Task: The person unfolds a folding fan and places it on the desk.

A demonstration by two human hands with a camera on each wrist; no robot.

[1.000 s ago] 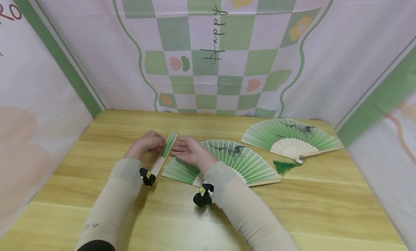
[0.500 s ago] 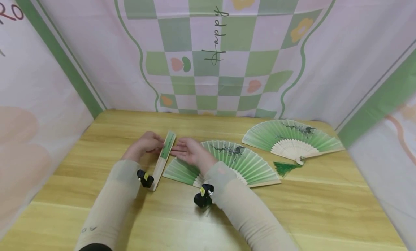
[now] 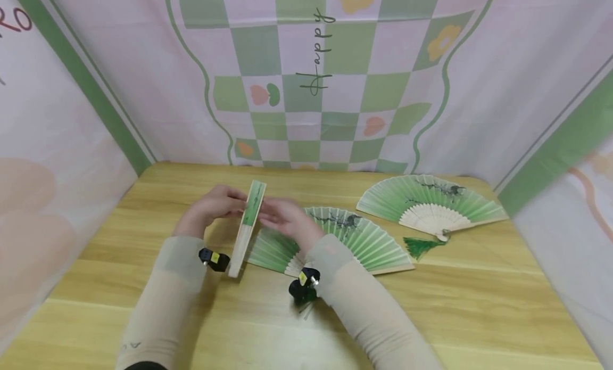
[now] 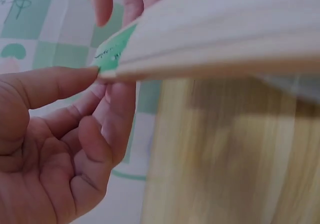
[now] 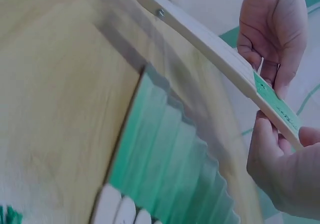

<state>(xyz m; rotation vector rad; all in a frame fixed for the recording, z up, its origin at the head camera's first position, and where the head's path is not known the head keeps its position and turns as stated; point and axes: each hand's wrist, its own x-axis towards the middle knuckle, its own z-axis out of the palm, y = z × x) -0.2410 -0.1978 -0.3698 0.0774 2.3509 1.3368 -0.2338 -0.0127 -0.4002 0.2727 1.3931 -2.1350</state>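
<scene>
A folded folding fan (image 3: 245, 231) with pale wooden sticks and a green printed end is raised and tilted above the left-centre of the table. My left hand (image 3: 210, 207) pinches it near the green end, thumb on one side and fingers behind, as the left wrist view also shows. From the other side my right hand (image 3: 293, 220) holds the same end; in the right wrist view its curled fingers (image 5: 262, 139) and thumb meet the fan's edge. Beneath the right forearm lies a spread green fan (image 3: 378, 247), partly hidden by that hand and sleeve.
Another spread green fan (image 3: 431, 199) lies at the back right, its green tassel (image 3: 421, 246) toward the front. A second tassel (image 3: 306, 306) shows below the right wrist camera. Behind the wooden table (image 3: 455, 317) hangs a checkered cloth (image 3: 342, 93).
The folded fan has risen off the table and stands more upright, lifted with the left hand. My right hand has moved from beside it to holding its end. Both spread fans stay put.
</scene>
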